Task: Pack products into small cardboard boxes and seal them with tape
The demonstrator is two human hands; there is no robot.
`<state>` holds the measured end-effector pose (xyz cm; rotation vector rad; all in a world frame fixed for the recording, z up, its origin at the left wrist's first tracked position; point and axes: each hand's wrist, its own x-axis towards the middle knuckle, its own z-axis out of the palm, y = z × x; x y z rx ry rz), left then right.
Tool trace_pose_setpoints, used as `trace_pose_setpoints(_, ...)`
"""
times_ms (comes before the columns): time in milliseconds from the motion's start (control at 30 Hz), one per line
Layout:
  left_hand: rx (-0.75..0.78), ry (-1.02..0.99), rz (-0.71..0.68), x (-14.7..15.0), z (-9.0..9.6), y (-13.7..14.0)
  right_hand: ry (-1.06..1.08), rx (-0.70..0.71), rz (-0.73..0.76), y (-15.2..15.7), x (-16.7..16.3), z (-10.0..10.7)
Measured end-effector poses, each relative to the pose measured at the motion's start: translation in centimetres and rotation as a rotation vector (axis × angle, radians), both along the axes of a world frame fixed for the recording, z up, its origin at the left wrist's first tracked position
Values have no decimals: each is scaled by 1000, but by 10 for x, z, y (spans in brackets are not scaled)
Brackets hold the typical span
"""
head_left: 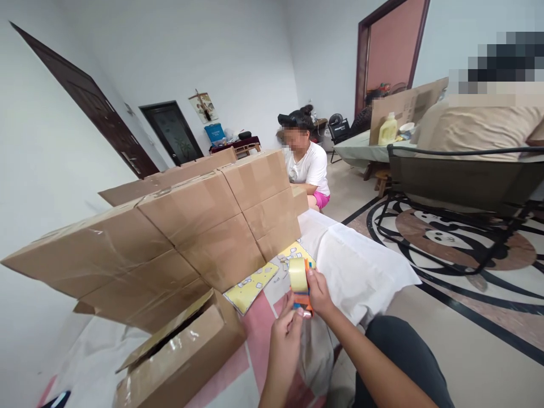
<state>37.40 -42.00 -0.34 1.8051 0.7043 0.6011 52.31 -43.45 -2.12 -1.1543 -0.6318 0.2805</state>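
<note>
My right hand (321,292) is wrapped round an orange and blue tape dispenser (302,299) that carries a thick roll of pale yellow packing tape (297,275). From below, my left hand (285,327) has its thumb and fingers pinched at the dispenser's lower end; whether they grip the loose tape end there cannot be made out. To the left of my hands lies a cardboard box (182,351) with its top flaps partly raised and a dark gap between them. Shiny strips of tape show on its side.
Stacked cardboard boxes (212,226) form a wall ahead on the left. A yellow patterned sheet (250,286) lies on the white cloth (352,255) before them. Behind the stack crouches a person (312,170) in a white shirt. Another person sits in a chair (459,181) at right.
</note>
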Motion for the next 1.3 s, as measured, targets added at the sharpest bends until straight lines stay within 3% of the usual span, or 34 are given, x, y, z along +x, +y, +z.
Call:
trace_pose_setpoints(167, 61, -21, 53, 0, -1, -9, -1, -58, -85, 0, 2, 5)
trace_pose_setpoints(367, 155, -36, 110, -3, -1, -18, 83, -2, -161, 1, 10, 17)
trace_pose_setpoints(633, 118, 7, 53, -8, -11, -19, 481, 122, -141, 1, 6, 38)
trace_pose_setpoints(867, 189, -6, 22, -14, -9, -15, 516, 125, -29, -3, -3, 47)
trace_pose_setpoints(1133, 150, -22, 2, -27, -9, -13, 569, -25, 89, -1, -15, 44)
trace_pose_setpoints(1300, 127, -156, 143, -31, 17, -19, 294, 28, 298, -9, -36, 45)
